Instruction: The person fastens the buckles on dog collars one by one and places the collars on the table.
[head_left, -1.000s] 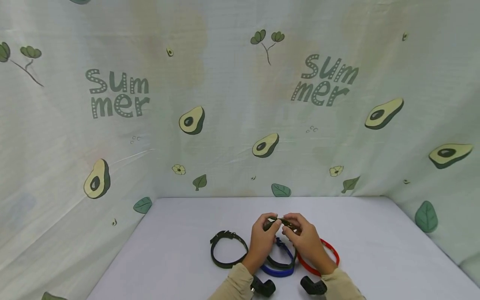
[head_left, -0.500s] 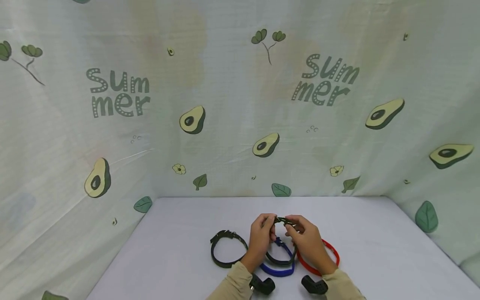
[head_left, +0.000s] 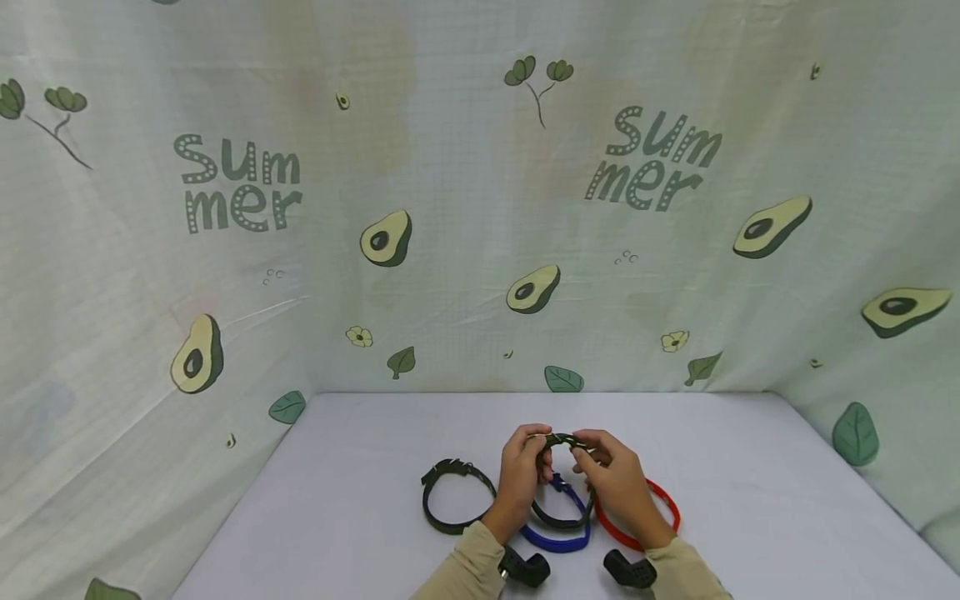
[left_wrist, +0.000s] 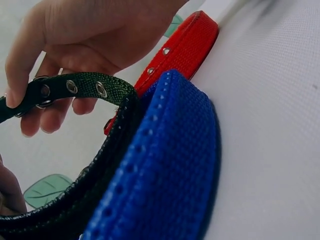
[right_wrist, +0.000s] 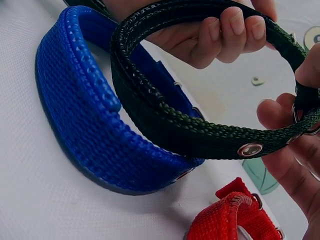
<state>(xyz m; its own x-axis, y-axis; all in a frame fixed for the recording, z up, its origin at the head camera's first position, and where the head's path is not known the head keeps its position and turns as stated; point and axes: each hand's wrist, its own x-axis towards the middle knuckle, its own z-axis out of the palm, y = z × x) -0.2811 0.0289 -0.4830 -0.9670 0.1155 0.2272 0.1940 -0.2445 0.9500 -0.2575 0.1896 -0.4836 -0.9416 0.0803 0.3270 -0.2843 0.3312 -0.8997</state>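
Both hands hold a dark green collar (right_wrist: pixel 190 132) as a loop raised over the table. The webbing strap has metal eyelets, and a metal buckle part shows by the right fingers in the right wrist view. My left hand (head_left: pixel 519 473) grips the loop's left side, its fingers curled round the band. On the other side my right hand (head_left: pixel 615 483) pinches the eyelet strap between thumb and fingers. Right behind the held loop a blue collar (head_left: pixel 555 545) stands on the table. Partly hidden by my right forearm, a red collar (head_left: pixel 665 503) lies to the right.
Another dark collar (head_left: pixel 444 527) rests in a ring left of my left hand, on the white table (head_left: pixel 360 467). Black wrist devices (head_left: pixel 528 570) sit at both cuffs. A printed cloth (head_left: pixel 450 167) hangs behind the table.
My fingertips have drawn apart at the top of the green collar; its strap now arches visibly between them. My left thumb has shifted left. The other collars stay where they were.
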